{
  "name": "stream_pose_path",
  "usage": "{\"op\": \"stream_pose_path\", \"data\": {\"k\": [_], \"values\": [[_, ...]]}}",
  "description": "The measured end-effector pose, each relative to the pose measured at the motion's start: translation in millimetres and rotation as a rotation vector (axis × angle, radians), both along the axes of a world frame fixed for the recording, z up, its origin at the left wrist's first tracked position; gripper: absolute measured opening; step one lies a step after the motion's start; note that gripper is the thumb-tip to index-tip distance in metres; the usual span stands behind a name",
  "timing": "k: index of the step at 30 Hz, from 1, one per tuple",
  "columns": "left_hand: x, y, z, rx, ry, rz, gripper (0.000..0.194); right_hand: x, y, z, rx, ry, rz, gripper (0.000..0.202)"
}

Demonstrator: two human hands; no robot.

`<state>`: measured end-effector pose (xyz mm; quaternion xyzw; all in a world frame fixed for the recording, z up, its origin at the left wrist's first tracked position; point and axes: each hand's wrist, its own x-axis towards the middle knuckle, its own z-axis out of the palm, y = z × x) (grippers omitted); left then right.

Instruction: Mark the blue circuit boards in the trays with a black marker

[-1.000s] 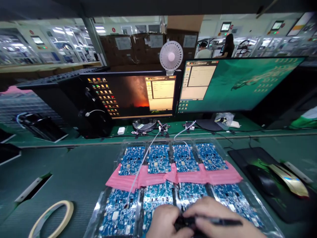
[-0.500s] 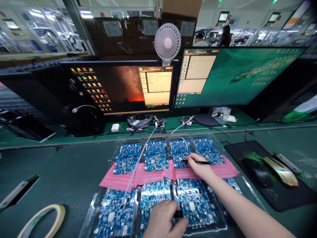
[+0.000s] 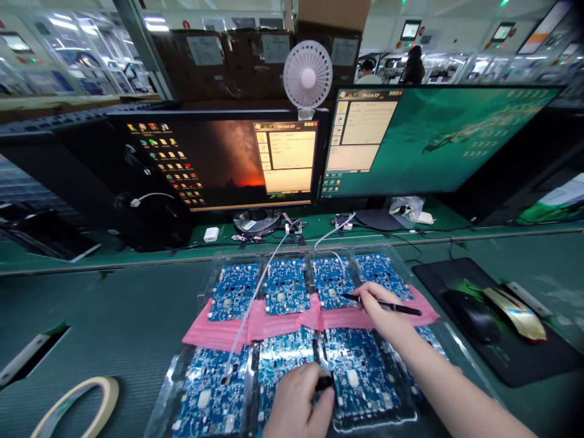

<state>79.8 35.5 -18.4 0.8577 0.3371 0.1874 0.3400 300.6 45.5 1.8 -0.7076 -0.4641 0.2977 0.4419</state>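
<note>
My right hand (image 3: 376, 307) is closed round a slim black pen (image 3: 396, 306). The pen's tip points left, over or at a blue circuit board (image 3: 329, 281) in the back row; I cannot tell whether it touches. Low in the view, my left hand (image 3: 298, 398) pinches a small black piece (image 3: 323, 383), perhaps the pen's cap, above the front-row boards. Blue circuit boards lie in two rows in a clear plastic tray (image 3: 401, 420). A strip of pink wrap (image 3: 278, 326) crosses between the rows. One white cable (image 3: 255, 292) runs to the front left board (image 3: 214, 383).
Two monitors (image 3: 228, 164) stand behind the tray, with a white fan (image 3: 308, 76) on top. On the right lie a mouse pad (image 3: 515, 371), a black mouse (image 3: 472, 316) and a gold mouse (image 3: 515, 313). A tape roll (image 3: 109, 398) is at front left. People are in the background.
My right hand has shifted slightly right, drawing the pen tip back, and more of the barrel shows. My left hand has moved slightly left, its thumb closer to the black piece.
</note>
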Motion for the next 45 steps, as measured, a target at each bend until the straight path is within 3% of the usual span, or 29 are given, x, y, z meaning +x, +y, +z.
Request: {"op": "stream_pose_path", "data": {"k": [3, 6, 10, 13, 23, 29, 32, 34, 37, 38, 40, 42, 45], "values": [[-2, -1, 4.0, -0.091, -0.032, 0.102, 0.021, -19, -20, 11.9, -0.016, 0.388, 0.006, 0.028], [-2, -2, 2.8, -0.147, -0.023, 0.198, 0.023, -40, -36, 12.1, -0.054, 0.669, 0.002, 0.029], [-2, -2, -1.9, -0.157, -0.015, 0.269, 0.024, -54, -47, 6.9, -0.052, 0.790, 0.004, 0.028], [-2, -2, -3.5, -0.118, -0.016, 0.253, 0.023, -56, -48, 5.4, -0.052, 0.797, -0.001, 0.028], [-7, -1, -17.7, 0.200, 0.076, -0.094, 0.021, -74, -52, -12.2, -0.217, 0.583, 0.265, 0.029], [-8, 3, -28.8, 0.154, 0.205, -0.265, 0.020, -73, -60, -2.8, 0.003, 0.288, 0.528, 0.034], [-2, 3, -22.7, 0.056, 0.201, -0.232, 0.017, -66, -61, 0.5, -0.076, 0.309, 0.494, 0.037], [1, 2, -12.2, -0.036, 0.134, -0.193, 0.017, -55, -59, 1.0, -0.158, 0.310, 0.549, 0.035], [4, 2, 10.1, -0.157, 0.054, -0.101, 0.016, -26, -45, -0.5, -0.202, 0.156, 0.669, 0.058], [5, 3, 17.7, -0.172, 0.055, -0.056, 0.014, -15, -36, -2.1, -0.205, 0.069, 0.614, 0.059], [9, 9, 30.3, -0.142, 0.086, 0.025, 0.013, 6, -14, -6.9, -0.198, -0.170, 0.393, 0.040], [16, 20, 37.3, -0.008, 0.139, 0.048, 0.014, 21, 9, -13.7, -0.220, -0.464, 0.180, 0.025], [32, 42, 35.2, 0.290, 0.216, -0.098, 0.011, 25, 37, -24.2, -0.260, -0.626, 0.085, 0.021]]}}
